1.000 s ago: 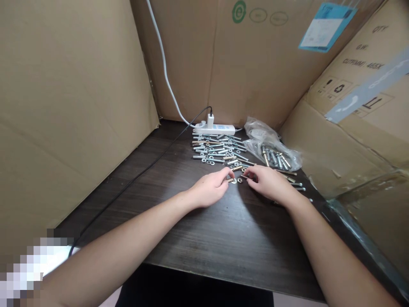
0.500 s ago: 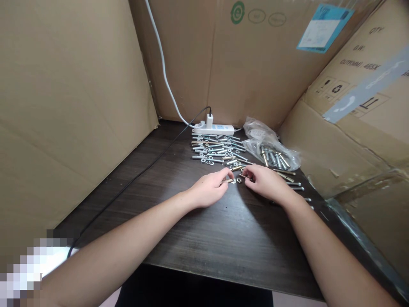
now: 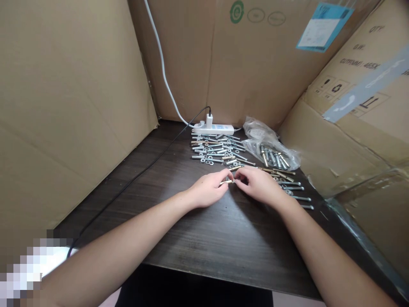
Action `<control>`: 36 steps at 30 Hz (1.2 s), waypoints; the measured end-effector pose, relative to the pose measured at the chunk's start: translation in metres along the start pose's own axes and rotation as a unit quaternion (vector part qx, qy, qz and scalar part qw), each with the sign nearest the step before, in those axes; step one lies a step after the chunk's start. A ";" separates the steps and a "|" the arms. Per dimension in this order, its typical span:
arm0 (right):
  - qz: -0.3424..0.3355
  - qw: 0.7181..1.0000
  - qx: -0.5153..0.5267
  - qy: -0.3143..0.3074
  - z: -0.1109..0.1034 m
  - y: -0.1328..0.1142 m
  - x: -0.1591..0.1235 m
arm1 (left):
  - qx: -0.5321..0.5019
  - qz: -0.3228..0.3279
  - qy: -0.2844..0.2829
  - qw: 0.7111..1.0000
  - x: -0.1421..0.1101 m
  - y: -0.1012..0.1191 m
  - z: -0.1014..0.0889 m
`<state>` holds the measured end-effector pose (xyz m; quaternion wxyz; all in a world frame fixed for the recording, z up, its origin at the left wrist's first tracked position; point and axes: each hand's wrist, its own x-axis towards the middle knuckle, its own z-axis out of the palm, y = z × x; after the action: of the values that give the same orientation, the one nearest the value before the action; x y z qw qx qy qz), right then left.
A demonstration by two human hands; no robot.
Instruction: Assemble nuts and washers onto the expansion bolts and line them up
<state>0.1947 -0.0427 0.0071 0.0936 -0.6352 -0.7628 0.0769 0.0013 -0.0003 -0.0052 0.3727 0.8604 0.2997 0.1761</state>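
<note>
My left hand [image 3: 212, 186] is closed, with a short gold-coloured metal sleeve [image 3: 226, 182] pinched between thumb and fingers. The sleeve lies roughly level and its right end points at my right hand [image 3: 257, 183]. The right fingertips are pinched together at that end, nearly touching the left fingers; what they hold is hidden. Just beyond the hands lies another gold-coloured sleeve [image 3: 235, 169]. To the right of my right hand are several long bolts [image 3: 300, 198] and gold-coloured sleeves [image 3: 285, 175], with washers [image 3: 289, 192] among them.
Rows of bolts, nuts and washers [image 3: 217, 149] lie behind the hands. A white power strip [image 3: 217, 129] stands beyond them, its black cable [image 3: 140, 175] crossing the left of the table. A clear plastic bag [image 3: 268, 143] holds more bolts. Cardboard walls [image 3: 179, 59] enclose three sides.
My right hand has moved left, up to the end of the sleeve in my left hand. The washer and nut that lay between the hands are now covered from view. My left hand has barely moved.
</note>
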 end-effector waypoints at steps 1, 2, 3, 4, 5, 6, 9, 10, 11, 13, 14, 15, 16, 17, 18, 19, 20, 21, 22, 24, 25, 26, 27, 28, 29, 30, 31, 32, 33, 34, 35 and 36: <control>0.002 1.000 -0.004 0.001 0.000 0.000 0.000 | 0.001 0.000 0.000 1.000 0.000 0.000 0.000; 0.004 1.000 -0.008 0.002 -0.001 0.000 -0.001 | 0.002 0.001 0.000 1.000 0.000 0.000 0.000; 0.005 1.000 -0.012 0.002 -0.001 -0.001 -0.001 | 0.003 0.000 0.000 1.000 0.000 0.000 0.000; 0.007 1.000 -0.017 0.002 -0.002 -0.001 -0.001 | 0.004 -0.001 -0.001 1.000 0.000 0.000 0.000; 0.009 1.000 -0.023 0.002 -0.003 -0.002 -0.001 | 0.005 -0.002 -0.001 1.000 0.000 0.000 0.000; 0.011 1.000 -0.029 0.003 -0.003 -0.002 -0.002 | 0.006 -0.003 -0.002 1.000 0.000 0.000 -0.001; 0.012 0.999 -0.047 0.012 -0.004 -0.005 -0.002 | 0.004 -0.008 -0.002 1.000 0.000 0.000 -0.001; 0.007 0.999 -0.050 0.018 -0.004 -0.006 -0.002 | 0.000 -0.007 -0.002 1.000 0.000 0.000 -0.001; 0.000 0.998 -0.051 0.024 -0.004 -0.008 -0.002 | -0.004 -0.004 -0.001 1.000 0.000 0.000 0.000; -0.027 0.998 -0.046 0.028 -0.002 -0.010 -0.002 | -0.015 0.006 0.000 1.000 0.000 0.001 0.000; -0.043 0.998 -0.040 0.026 -0.001 -0.011 -0.001 | -0.020 0.011 0.002 1.000 0.000 0.001 0.000; -0.056 0.998 -0.034 0.021 0.001 -0.012 -0.001 | -0.024 0.014 0.005 1.000 0.000 0.001 0.000; -0.065 0.997 -0.026 0.017 0.002 -0.012 -0.001 | -0.027 0.015 0.009 0.999 0.000 0.001 0.000; -0.070 0.997 -0.018 0.013 0.003 -0.012 0.000 | -0.028 0.014 0.013 0.999 0.000 0.001 0.000; -0.072 0.997 -0.011 0.012 0.003 -0.011 0.000 | -0.028 0.013 0.017 0.999 0.000 0.001 0.000; -0.072 0.997 -0.005 0.010 0.003 -0.011 0.000 | -0.028 0.012 0.020 0.999 0.000 0.001 0.000; -0.072 0.997 -0.001 0.009 0.004 -0.010 0.001 | -0.028 0.010 0.022 0.999 0.000 0.001 0.000; -0.072 0.997 0.002 0.008 0.004 -0.009 0.001 | -0.028 0.010 0.022 0.999 -0.001 0.001 0.000; -0.072 0.997 0.002 0.008 0.004 -0.009 0.001 | -0.029 0.010 0.022 0.999 -0.001 0.001 0.000; -0.069 0.998 0.000 0.009 0.004 -0.009 0.001 | -0.032 0.011 0.023 0.999 0.000 0.001 0.001; -0.067 0.998 -0.001 0.009 0.004 -0.010 0.001 | -0.033 0.011 0.023 0.999 0.000 0.001 0.001; -0.066 0.998 -0.002 0.010 0.005 -0.010 0.001 | -0.034 0.012 0.022 0.999 0.000 0.000 0.001; -0.065 0.998 -0.002 0.011 0.005 -0.010 0.001 | -0.034 0.012 0.021 0.999 0.000 0.000 0.001; -0.065 0.998 -0.002 0.012 0.005 -0.011 0.001 | -0.034 0.012 0.021 0.999 0.000 0.000 0.001; -0.065 0.998 -0.002 0.013 0.005 -0.011 0.001 | -0.034 0.012 0.020 0.999 0.000 -0.001 0.001; -0.066 0.998 -0.002 0.016 0.005 -0.011 0.001 | -0.034 0.013 0.020 0.999 0.000 -0.001 0.001; -0.066 0.998 -0.002 0.019 0.005 -0.012 0.001 | -0.035 0.015 0.021 0.999 0.000 -0.002 0.001; -0.065 0.998 -0.002 0.024 0.005 -0.012 0.001 | -0.036 0.016 0.021 0.999 0.000 -0.002 0.001; -0.062 0.998 -0.004 0.030 0.005 -0.012 0.001 | -0.036 0.018 0.021 0.999 0.000 -0.002 0.001; -0.059 0.998 -0.007 0.036 0.005 -0.012 0.002 | -0.036 0.019 0.019 0.999 0.000 -0.002 0.001; -0.055 0.998 -0.010 0.040 0.006 -0.011 0.002 | -0.034 0.018 0.017 0.999 0.000 -0.001 0.001; -0.052 0.998 -0.012 0.041 0.007 -0.011 0.003 | -0.032 0.016 0.016 0.999 0.000 -0.001 0.001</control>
<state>0.1820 -0.0422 0.0033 0.1214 -0.5983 -0.7912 0.0366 0.0014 0.0001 -0.0065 0.3920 0.8500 0.2860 0.2049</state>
